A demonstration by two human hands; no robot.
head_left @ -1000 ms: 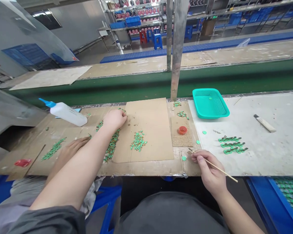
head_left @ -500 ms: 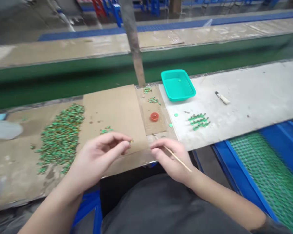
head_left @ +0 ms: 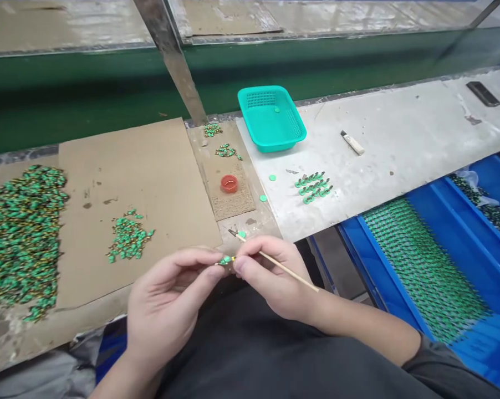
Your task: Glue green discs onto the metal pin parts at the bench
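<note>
Left hand (head_left: 169, 302): fingers clamped on a small green piece (head_left: 225, 260), held above the tabletop's (head_left: 312, 219) near edge. Right hand (head_left: 277, 271): fingertips closed at the piece's yellow end; a thin brush (head_left: 289, 271) is gripped in the same fingers, bristles pointing up and left. Red cup (head_left: 229, 184) sits beyond the hands, on a brown board (head_left: 235, 207). Teal basket (head_left: 273, 124) stands farther back.

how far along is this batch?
Likely done: the neat rows on the white sheet and those in the blue tray. In hand: one green piece between left hand and right hand, which also holds a brush. Apparently left: the small pile and large heap, both loose. Exact share: can't tell.
</note>
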